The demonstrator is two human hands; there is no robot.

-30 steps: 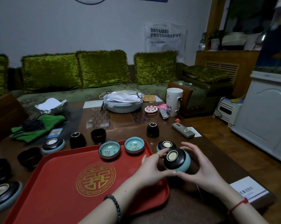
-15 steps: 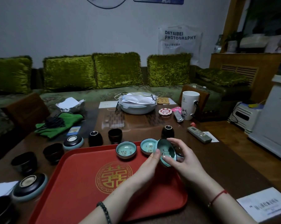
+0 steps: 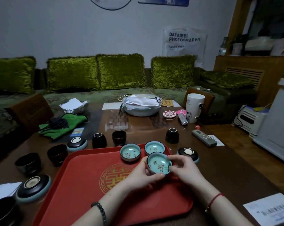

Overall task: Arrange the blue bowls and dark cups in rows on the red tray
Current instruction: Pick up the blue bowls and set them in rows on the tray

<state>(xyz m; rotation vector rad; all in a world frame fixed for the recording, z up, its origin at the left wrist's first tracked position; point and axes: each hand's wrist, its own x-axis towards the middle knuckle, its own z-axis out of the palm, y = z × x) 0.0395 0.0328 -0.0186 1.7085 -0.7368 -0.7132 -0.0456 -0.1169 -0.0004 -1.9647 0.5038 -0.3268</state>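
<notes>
While the red tray [image 3: 82,190] lies on the bench [image 3: 236,173], two blue bowls [image 3: 130,152] sit mouth-up along its far edge. Nearer, both the left hand [image 3: 141,176] and right hand [image 3: 185,168] clasp a third blue bowl [image 3: 159,163], upright, over the tray's right side.

This is a home living room. A dark wooden coffee table [image 3: 236,168] sits in the middle, and right behind it runs a green sofa [image 3: 89,97] lined with shiny olive cushions [image 3: 121,70]. On the table's far side are a white mug [image 3: 193,106] and a remote control [image 3: 204,137]. A wooden radiator cover [image 3: 245,74] stands beyond its right end.
</notes>
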